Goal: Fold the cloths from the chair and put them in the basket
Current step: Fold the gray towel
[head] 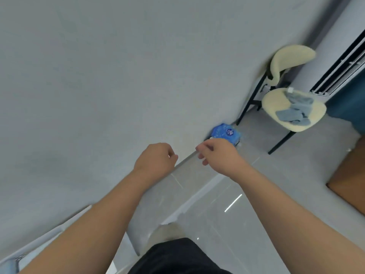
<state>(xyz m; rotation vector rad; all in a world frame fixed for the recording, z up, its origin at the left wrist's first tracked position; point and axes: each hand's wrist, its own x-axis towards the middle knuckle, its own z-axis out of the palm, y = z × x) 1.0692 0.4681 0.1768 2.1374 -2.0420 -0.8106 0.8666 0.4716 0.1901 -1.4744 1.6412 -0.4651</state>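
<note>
A cream chair [276, 107] with black legs stands at the right by the wall. A loose heap of grey-blue cloths [296, 111] lies on its seat. My left hand [156, 161] and my right hand [219, 155] are raised in front of me, far to the left of the chair. Both have their fingers curled and hold nothing. No basket is in view.
A blue packet [226, 133] lies on the floor against the wall, just beyond my right hand. A brown cardboard box [349, 182] sits at the right edge. A dark blue curtain [347, 103] hangs behind the chair. The floor is glossy grey tile.
</note>
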